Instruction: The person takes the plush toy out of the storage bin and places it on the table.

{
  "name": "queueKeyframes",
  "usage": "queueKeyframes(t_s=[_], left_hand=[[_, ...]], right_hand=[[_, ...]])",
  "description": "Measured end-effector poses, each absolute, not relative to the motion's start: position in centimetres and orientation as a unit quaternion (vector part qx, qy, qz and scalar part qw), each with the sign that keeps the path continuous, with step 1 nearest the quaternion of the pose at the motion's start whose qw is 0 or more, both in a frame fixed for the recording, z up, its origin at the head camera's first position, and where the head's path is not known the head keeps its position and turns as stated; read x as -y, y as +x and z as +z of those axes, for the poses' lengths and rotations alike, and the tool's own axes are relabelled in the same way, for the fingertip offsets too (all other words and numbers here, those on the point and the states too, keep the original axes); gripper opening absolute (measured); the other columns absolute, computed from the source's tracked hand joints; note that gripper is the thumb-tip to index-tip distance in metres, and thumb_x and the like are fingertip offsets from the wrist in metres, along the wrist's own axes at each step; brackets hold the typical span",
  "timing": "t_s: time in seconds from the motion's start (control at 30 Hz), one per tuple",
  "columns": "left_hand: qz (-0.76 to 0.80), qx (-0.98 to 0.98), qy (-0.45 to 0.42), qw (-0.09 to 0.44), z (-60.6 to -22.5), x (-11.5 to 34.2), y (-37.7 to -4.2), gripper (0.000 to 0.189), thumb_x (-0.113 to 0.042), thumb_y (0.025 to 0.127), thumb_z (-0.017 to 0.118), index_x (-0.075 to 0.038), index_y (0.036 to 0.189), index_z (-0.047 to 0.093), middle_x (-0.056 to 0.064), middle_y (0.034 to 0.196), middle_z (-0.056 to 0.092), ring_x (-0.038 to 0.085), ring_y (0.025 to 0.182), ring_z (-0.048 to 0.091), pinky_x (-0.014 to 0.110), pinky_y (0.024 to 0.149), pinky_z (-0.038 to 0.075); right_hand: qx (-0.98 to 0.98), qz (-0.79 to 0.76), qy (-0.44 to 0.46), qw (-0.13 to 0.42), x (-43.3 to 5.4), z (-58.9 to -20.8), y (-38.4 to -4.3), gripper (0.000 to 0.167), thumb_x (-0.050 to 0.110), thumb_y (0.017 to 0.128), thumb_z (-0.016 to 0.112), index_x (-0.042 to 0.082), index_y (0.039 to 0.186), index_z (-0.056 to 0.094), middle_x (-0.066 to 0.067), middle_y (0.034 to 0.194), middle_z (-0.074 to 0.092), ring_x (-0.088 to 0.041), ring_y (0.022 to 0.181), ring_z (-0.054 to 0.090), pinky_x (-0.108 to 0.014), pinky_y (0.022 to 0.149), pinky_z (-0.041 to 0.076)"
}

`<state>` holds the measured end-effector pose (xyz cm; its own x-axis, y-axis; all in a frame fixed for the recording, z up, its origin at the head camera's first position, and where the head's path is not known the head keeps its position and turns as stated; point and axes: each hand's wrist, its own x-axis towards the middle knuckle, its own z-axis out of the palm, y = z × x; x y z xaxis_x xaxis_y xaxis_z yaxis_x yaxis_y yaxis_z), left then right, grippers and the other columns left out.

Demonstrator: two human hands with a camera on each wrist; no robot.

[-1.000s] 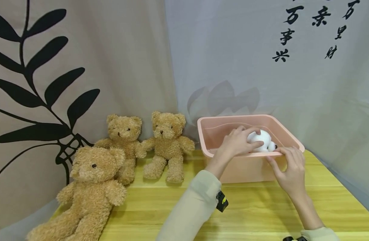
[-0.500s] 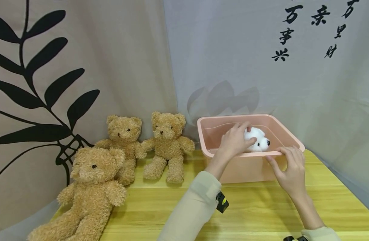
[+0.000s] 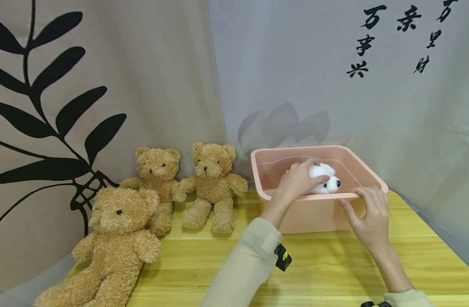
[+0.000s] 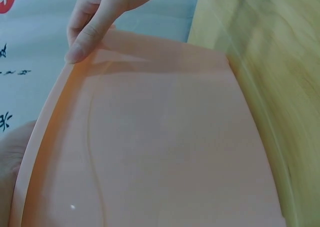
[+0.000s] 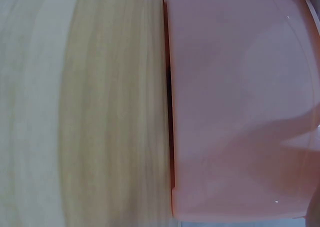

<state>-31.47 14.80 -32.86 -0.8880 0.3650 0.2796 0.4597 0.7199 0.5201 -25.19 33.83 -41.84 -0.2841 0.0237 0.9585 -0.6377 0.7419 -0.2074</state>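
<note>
A pink plastic bin [image 3: 315,217] stands on the wooden table, with a white plush toy [image 3: 331,186] inside. The toy's black nose and dark eye face right; its lower body is hidden behind the front wall. Reaching over that wall, my left hand [image 3: 297,182] grips the toy, thumb in front and fingers behind. My right hand [image 3: 371,216] pinches the front rim near its right corner, thumb outside. In the left wrist view, the right hand [image 4: 102,19] holds the rim above the outer wall [image 4: 170,137]. The right wrist view shows mostly the bin's side [image 5: 240,87].
Three brown teddy bears are on the left: one in front [image 3: 115,243], one behind it [image 3: 157,166] and one nearer the bin [image 3: 214,183]. A printed cloth backdrop [image 3: 161,76] hangs behind the table [image 3: 203,264].
The white plush toy has turned so that its face shows, and has shifted slightly left with my left hand. My right hand stays on the rim.
</note>
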Motion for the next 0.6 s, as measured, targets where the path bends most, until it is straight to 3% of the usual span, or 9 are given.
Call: queueKeyframes(t_s=[0.3,0.6], left_hand=[[-0.341,0.914,-0.212,0.052,-32.92,-14.59,-31.35,0.042,-0.051,0.088,0.075,-0.027,0.116,0.054,-0.005,0.097,0.062,0.013,0.078,0.058,0.026,0.061,0.047],[-0.381,0.898,-0.214,0.046,-32.99,-14.48,-31.5,0.036,-0.041,0.089,0.076,-0.026,0.113,0.054,-0.005,0.101,0.064,0.015,0.08,0.059,0.025,0.063,0.048]], right_hand=[[0.752,0.295,0.203,0.553,-33.9,-41.95,-25.17,0.07,0.059,0.092,0.065,-0.01,0.098,0.066,-0.021,0.092,0.064,-0.037,0.093,0.052,-0.052,0.112,0.031],[0.758,0.295,0.196,0.548,-33.9,-41.9,-24.97,0.071,0.06,0.092,0.064,-0.01,0.099,0.066,-0.022,0.094,0.064,-0.037,0.095,0.052,-0.054,0.113,0.03]])
